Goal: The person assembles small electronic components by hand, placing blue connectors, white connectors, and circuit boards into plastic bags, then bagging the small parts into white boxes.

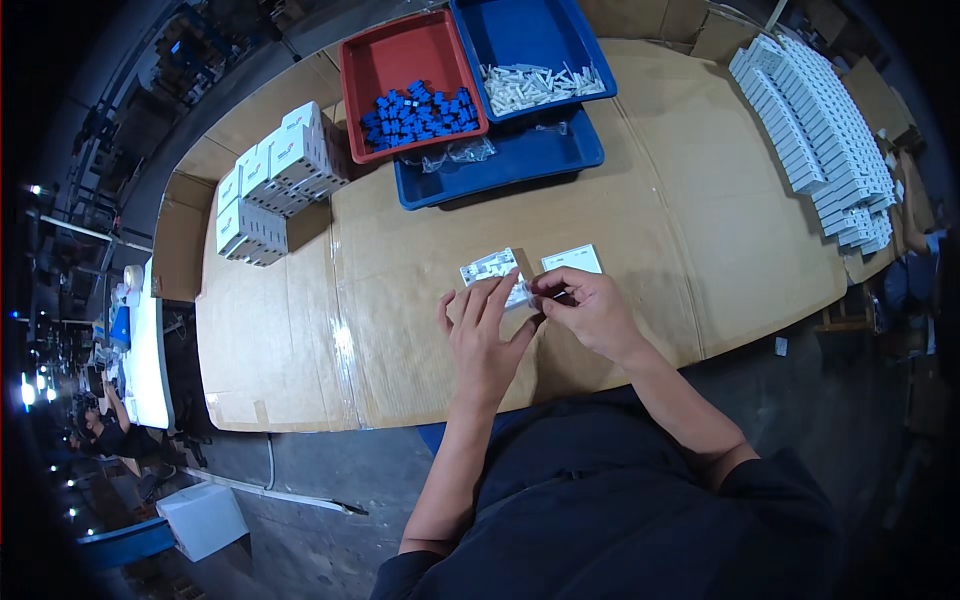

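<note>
A small white plastic housing point(489, 267) with parts inside it rests on the cardboard-covered table in front of me. My left hand point(486, 338) grips its near side, fingers over the top and thumb toward the right corner. At that same corner, the thumb and fingertips of my right hand point(594, 312) are pinched together. Whatever they hold is too small and covered to make out. Just beyond the right hand lies a flat white cover plate point(572, 260), partly hidden by the fingers.
A red bin point(400, 52) of blue parts and a blue bin point(515, 35) of white tubular pieces stand at the back. Below them sits another blue tray point(500, 178) with clear plastic bags. White boxes point(262, 185) are stacked left; many white housings point(815, 140) are stacked right.
</note>
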`<state>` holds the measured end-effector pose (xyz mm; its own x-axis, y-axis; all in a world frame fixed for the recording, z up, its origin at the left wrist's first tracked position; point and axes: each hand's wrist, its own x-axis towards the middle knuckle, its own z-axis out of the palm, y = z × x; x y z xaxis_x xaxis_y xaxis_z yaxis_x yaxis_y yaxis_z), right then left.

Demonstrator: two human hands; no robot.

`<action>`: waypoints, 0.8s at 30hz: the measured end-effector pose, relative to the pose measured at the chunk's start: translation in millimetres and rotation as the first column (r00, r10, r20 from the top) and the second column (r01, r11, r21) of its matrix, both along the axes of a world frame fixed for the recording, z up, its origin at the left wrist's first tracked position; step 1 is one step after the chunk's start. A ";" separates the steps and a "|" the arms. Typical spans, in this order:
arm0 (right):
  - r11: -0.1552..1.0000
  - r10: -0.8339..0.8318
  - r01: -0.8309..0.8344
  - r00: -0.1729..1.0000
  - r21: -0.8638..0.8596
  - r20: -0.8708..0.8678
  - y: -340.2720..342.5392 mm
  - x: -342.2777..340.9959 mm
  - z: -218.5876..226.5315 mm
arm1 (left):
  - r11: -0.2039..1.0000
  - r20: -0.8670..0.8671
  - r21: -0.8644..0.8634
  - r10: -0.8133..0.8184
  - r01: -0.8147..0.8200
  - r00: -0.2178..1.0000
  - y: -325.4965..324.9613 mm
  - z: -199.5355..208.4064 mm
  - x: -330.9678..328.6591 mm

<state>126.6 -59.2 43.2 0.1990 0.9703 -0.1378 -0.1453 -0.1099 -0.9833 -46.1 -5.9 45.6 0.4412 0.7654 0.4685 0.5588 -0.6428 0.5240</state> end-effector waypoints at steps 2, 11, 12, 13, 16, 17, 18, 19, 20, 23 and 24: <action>0.998 0.033 -0.035 0.997 0.044 0.064 0.8 2.7 -5.8 | 1.000 0.000 -0.009 -0.013 0.013 1.000 0.0 -3.0 -1.7; 0.989 0.136 -0.137 0.991 0.049 0.021 3.8 9.4 -3.7 | 0.982 0.127 -0.160 -0.080 0.100 0.989 -0.1 -6.5 -2.7; 0.990 0.135 -0.136 0.991 0.048 0.020 3.3 10.0 -2.5 | 0.967 0.171 -0.221 -0.092 0.129 0.981 -0.5 -7.1 -2.3; 0.987 0.158 -0.159 0.987 0.036 0.025 2.6 10.7 0.3 | 0.966 0.170 -0.222 -0.092 0.130 0.981 -1.2 -6.8 -2.3; 0.977 0.205 -0.208 0.977 0.052 0.056 1.0 15.1 -3.9 | 0.877 0.344 -0.413 -0.098 0.244 0.934 -2.7 -7.3 -1.6; 0.968 0.233 -0.239 0.969 0.080 0.079 -0.3 16.1 -6.7 | 0.749 0.432 -0.584 -0.038 0.312 0.901 -3.8 -11.0 -2.4; 0.968 0.233 -0.239 0.969 0.076 0.076 -0.5 18.1 -7.3 | 0.583 0.501 -0.715 0.043 0.386 0.864 -4.9 -13.9 -3.0; 0.953 0.279 -0.287 0.956 0.098 0.091 0.3 20.9 -7.3 | 0.579 0.499 -0.718 0.044 0.385 0.865 -4.3 -16.1 -3.3; 0.934 0.325 -0.337 0.940 0.119 0.106 0.8 21.6 -6.7 | 0.412 0.567 -0.771 0.098 0.485 0.818 -1.9 -16.5 -4.5; 0.934 0.354 -0.358 0.926 0.009 0.135 1.6 18.7 -4.1 | 0.115 0.630 -0.775 0.226 0.621 0.743 3.1 -22.2 -10.7; 0.934 0.354 -0.358 0.926 0.007 0.133 2.4 19.0 -2.1 | 0.000 0.634 -0.750 0.285 0.662 0.719 3.5 -24.2 -11.7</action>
